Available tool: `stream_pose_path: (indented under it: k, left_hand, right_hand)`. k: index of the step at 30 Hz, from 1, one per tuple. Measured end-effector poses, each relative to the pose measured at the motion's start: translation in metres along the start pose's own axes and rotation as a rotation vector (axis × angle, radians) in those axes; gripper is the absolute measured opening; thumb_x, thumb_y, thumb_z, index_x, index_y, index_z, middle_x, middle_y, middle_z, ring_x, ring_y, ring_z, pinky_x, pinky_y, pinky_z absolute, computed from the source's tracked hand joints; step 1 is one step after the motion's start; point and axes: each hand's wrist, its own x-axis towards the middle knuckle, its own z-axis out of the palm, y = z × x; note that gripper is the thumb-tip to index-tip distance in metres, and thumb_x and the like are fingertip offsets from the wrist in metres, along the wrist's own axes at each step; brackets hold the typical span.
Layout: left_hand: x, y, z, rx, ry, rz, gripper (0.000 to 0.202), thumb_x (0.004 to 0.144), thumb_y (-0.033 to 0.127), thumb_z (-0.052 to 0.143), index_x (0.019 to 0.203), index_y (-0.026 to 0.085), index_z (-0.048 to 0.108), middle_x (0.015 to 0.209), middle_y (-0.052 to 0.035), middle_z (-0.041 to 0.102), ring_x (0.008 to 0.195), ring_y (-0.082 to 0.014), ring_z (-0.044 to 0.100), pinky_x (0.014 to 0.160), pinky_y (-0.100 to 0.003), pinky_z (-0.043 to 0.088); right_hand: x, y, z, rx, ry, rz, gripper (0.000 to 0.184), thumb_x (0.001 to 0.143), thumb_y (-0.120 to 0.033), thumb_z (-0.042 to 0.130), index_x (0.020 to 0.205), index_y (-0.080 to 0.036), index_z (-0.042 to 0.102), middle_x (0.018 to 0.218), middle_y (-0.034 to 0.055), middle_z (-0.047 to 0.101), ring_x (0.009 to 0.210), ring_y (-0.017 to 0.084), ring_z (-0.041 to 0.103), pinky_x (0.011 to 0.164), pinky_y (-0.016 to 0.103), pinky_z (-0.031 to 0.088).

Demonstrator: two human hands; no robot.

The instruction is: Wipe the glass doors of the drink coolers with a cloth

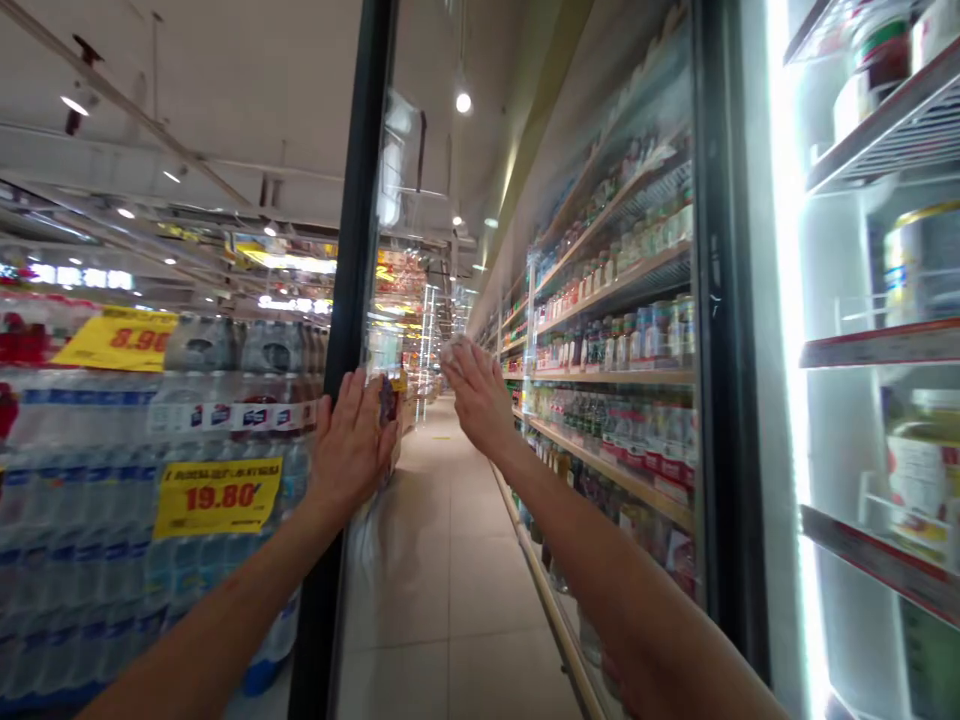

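An open glass fridge door (pixel 570 150) with a black frame (pixel 358 200) stands in front of me. My left hand (pixel 351 445) lies flat against the frame's edge, fingers stretched upward and holding nothing. My right hand (pixel 478 398) reaches to the glass and presses a small white crumpled wad (pixel 452 350), cloth or paper, against it with the fingertips. Both forearms are bare and extended.
At the right, lit fridge shelves (pixel 881 345) hold cans and jars. Stacked packs of bottled water (pixel 75 520) with yellow price tags (pixel 217 495) fill the left. Through the glass I see a tiled aisle (pixel 450 560) and long drink shelves (pixel 622 375).
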Motion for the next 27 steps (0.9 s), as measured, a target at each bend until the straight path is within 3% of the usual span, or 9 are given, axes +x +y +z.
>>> stream_pose_path:
  k: [4,5,6,10,11,17,22,24,27]
  left_hand:
    - [0.004,0.012,0.010,-0.032,-0.002,0.030,0.058,0.090,0.034,0.034,0.142,0.011,0.023,0.146,-0.0178,0.030,0.138,-0.0250,0.024,0.111,-0.047,0.020]
    - [0.005,0.015,0.013,-0.042,-0.011,0.036,0.058,0.090,0.034,0.034,0.143,0.012,0.021,0.147,-0.0169,0.030,0.138,-0.0243,0.023,0.111,-0.047,0.019]
    - [0.005,0.017,0.016,-0.053,-0.021,0.039,0.059,0.090,0.034,0.034,0.143,0.013,0.020,0.147,-0.0162,0.029,0.138,-0.0239,0.023,0.112,-0.046,0.018]
    - [0.000,0.030,0.030,-0.094,-0.066,0.040,0.060,0.090,0.034,0.034,0.144,0.013,0.018,0.148,-0.0158,0.027,0.139,-0.0244,0.020,0.112,-0.046,0.017]
    - [-0.002,0.035,0.033,-0.096,-0.076,0.050,0.060,0.090,0.034,0.034,0.144,0.012,0.019,0.148,-0.0159,0.027,0.139,-0.0245,0.020,0.112,-0.046,0.018]
    - [-0.015,0.063,0.049,-0.096,-0.095,0.231,0.057,0.089,0.030,0.038,0.141,0.012,0.027,0.146,-0.0143,0.033,0.138,-0.0229,0.022,0.112,-0.043,0.019]
    - [-0.021,0.085,0.055,-0.100,-0.122,0.270,0.056,0.089,0.027,0.039,0.141,0.012,0.027,0.145,-0.0131,0.033,0.138,-0.0209,0.022,0.113,-0.041,0.016]
    - [-0.023,0.093,0.056,-0.095,-0.135,0.280,0.053,0.089,0.028,0.038,0.139,0.012,0.031,0.145,-0.0123,0.035,0.138,-0.0203,0.022,0.114,-0.041,0.015]
    - [-0.027,0.101,0.057,-0.092,-0.134,0.283,0.049,0.089,0.029,0.038,0.135,0.011,0.039,0.143,-0.0115,0.038,0.137,-0.0206,0.025,0.114,-0.041,0.012]
  right_hand:
    - [-0.037,0.003,-0.003,0.014,-0.133,-0.378,0.049,0.087,-0.014,0.042,0.134,-0.026,0.044,0.145,-0.0008,0.039,0.141,0.017,0.017,0.115,0.041,0.019]
    - [-0.043,0.008,-0.006,0.002,-0.139,-0.408,0.049,0.087,-0.014,0.042,0.135,-0.026,0.043,0.144,-0.0010,0.041,0.141,0.016,0.018,0.115,0.041,0.019]
    - [-0.047,0.015,-0.009,-0.022,-0.115,-0.371,0.050,0.087,-0.013,0.041,0.135,-0.026,0.043,0.143,-0.0004,0.042,0.140,0.016,0.018,0.114,0.041,0.020]
    - [-0.057,0.047,-0.023,-0.135,0.072,0.070,0.047,0.086,-0.013,0.040,0.132,-0.022,0.048,0.144,0.0047,0.040,0.141,0.022,0.015,0.113,0.047,0.022]
    - [-0.064,0.052,-0.026,-0.144,0.083,0.116,0.047,0.086,-0.014,0.041,0.131,-0.022,0.049,0.144,0.0050,0.039,0.141,0.023,0.015,0.112,0.048,0.023]
    - [-0.111,0.065,-0.035,-0.111,-0.048,-0.190,0.052,0.083,-0.011,0.043,0.131,-0.031,0.048,0.138,-0.0001,0.048,0.140,0.016,0.019,0.113,0.042,0.023]
    - [-0.103,0.091,-0.044,-0.175,0.161,0.177,0.046,0.088,-0.018,0.037,0.132,-0.024,0.047,0.145,0.0063,0.038,0.141,0.022,0.016,0.110,0.049,0.026]
    - [-0.114,0.089,-0.045,-0.167,0.146,0.136,0.046,0.088,-0.018,0.037,0.132,-0.025,0.047,0.145,0.0057,0.039,0.141,0.023,0.017,0.109,0.049,0.028]
    - [-0.139,0.079,-0.045,-0.157,0.010,-0.057,0.049,0.085,-0.016,0.040,0.132,-0.030,0.047,0.140,0.0018,0.046,0.140,0.021,0.020,0.110,0.046,0.029]
